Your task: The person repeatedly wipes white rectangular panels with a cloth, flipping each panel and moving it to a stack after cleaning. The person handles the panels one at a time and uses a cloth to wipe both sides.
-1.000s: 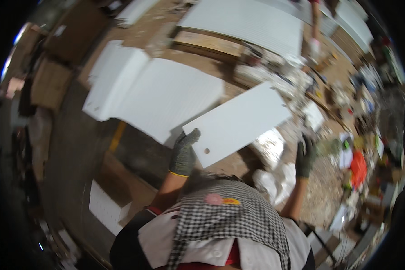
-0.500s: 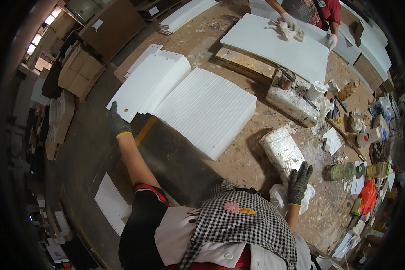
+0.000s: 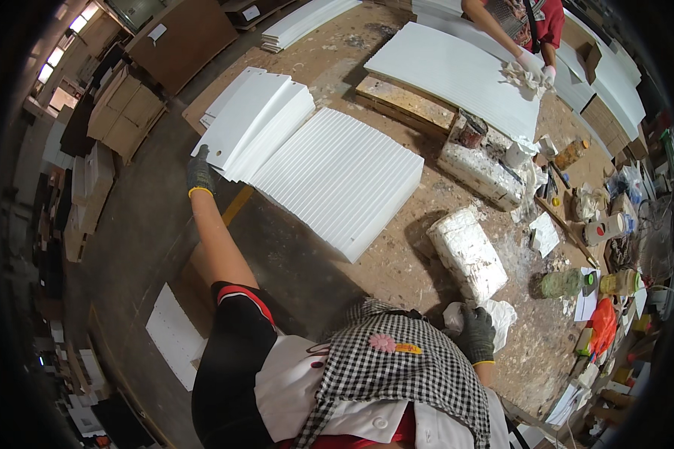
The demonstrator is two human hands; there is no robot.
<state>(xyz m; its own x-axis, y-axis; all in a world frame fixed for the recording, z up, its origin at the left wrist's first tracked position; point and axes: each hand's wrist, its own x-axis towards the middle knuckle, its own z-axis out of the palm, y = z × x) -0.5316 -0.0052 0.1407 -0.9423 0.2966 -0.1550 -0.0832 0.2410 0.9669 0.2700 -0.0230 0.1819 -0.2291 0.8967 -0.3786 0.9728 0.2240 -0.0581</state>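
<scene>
Left grip [image 3: 200, 173], gloved: touching near corner of white panel [image 3: 241, 121], uppermost of a leaning pile. Right of this grip: white panel stack [image 3: 344, 172], on tabletop [image 3: 535, 355]. Right grip [image 3: 476, 334], gloved: at crumpled white wrap [image 3: 504, 317]; silvery-white block [image 3: 468, 251] just beyond. Whether either pinches or merely rests: cannot tell from this angle.

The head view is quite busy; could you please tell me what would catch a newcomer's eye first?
Probably the ridged white stack near the picture's centre, on the workbench. To its left, the left gloved hand is at the near corner of a white panel. At far right, an orange-red plastic bag stands out.
</scene>
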